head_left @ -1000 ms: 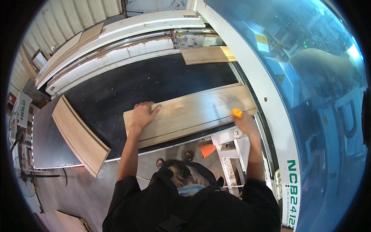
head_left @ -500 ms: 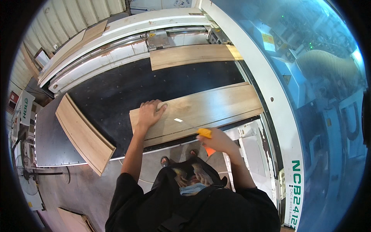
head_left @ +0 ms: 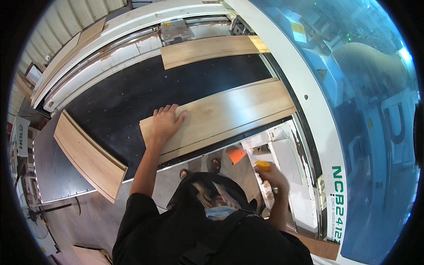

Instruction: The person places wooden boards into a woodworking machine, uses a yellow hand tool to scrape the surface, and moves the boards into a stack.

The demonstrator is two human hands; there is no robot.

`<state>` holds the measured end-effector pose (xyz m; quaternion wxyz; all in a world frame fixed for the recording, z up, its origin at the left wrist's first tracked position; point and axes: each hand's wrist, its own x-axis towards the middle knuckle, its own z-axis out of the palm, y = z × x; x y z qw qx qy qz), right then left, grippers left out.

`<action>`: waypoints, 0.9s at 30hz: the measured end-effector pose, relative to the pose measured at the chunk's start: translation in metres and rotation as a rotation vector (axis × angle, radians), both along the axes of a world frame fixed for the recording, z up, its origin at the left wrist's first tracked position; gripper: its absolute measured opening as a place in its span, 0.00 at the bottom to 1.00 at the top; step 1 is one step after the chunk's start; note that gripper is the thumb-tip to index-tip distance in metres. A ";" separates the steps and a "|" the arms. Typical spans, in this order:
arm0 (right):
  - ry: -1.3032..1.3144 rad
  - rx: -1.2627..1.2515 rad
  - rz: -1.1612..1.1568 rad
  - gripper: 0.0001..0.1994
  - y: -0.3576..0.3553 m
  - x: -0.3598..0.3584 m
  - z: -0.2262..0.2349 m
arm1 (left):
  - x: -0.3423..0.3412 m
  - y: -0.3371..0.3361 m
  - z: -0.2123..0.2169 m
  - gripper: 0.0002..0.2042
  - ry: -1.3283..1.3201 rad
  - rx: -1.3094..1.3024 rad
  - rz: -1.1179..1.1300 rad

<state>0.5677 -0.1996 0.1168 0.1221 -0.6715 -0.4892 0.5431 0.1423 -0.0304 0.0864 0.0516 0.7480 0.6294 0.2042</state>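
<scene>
My left hand (head_left: pixel 165 125) rests on the left end of a long wood-grain board (head_left: pixel 227 112), thumb spread, fingers reaching its far edge. A dark groove runs along the board's near side. Right of my body, lower than the board, my right hand (head_left: pixel 274 177) is closed around the yellow handle of a hand tool (head_left: pixel 263 165). A pale, blurred tip points up-left from the handle; its kind is unclear. Just left of that tip shows an orange piece (head_left: pixel 236 155), apart from my hand.
The boards lie on a black machine table (head_left: pixel 119 95). One grooved board (head_left: pixel 90 154) overhangs its near left edge; another board (head_left: pixel 212 49) lies by the far clamps (head_left: pixel 174 32). A white machine frame with a blue see-through cover (head_left: pixel 366 132) stands at right. A fan (head_left: pixel 37 221) is lower left.
My right hand has drawn the yellow-handled tool away from the board, toward the right and my body. My left hand stays on the board. The whole view has shifted slightly.
</scene>
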 end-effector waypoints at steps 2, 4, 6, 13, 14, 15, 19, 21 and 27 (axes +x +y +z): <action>0.178 -0.065 0.109 0.19 -0.013 -0.037 -0.025 | 0.000 0.001 0.000 0.24 0.001 0.003 -0.013; 0.091 -0.076 0.197 0.20 -0.023 -0.065 -0.055 | -0.003 0.001 0.000 0.24 0.003 0.007 -0.030; 0.070 -0.111 0.169 0.20 -0.024 -0.078 -0.058 | -0.002 0.001 0.003 0.24 0.005 0.016 -0.051; -0.426 0.259 -0.499 0.28 -0.027 0.039 -0.119 | -0.006 0.001 -0.003 0.25 -0.036 0.002 -0.060; -0.514 0.265 -0.547 0.26 -0.023 0.043 -0.090 | -0.007 0.002 -0.007 0.25 -0.044 0.013 -0.064; -0.496 0.438 -0.659 0.24 -0.027 0.057 -0.092 | -0.006 0.002 -0.007 0.25 -0.051 0.004 -0.065; -0.295 0.398 -0.645 0.22 0.006 0.023 -0.012 | -0.005 0.000 -0.004 0.24 -0.053 0.001 -0.051; -0.211 0.468 -0.543 0.21 0.031 0.012 -0.009 | -0.005 0.000 -0.003 0.24 -0.056 0.018 -0.040; -0.098 0.235 -0.002 0.21 0.109 -0.060 -0.006 | 0.001 0.006 0.006 0.20 -0.067 -0.078 0.002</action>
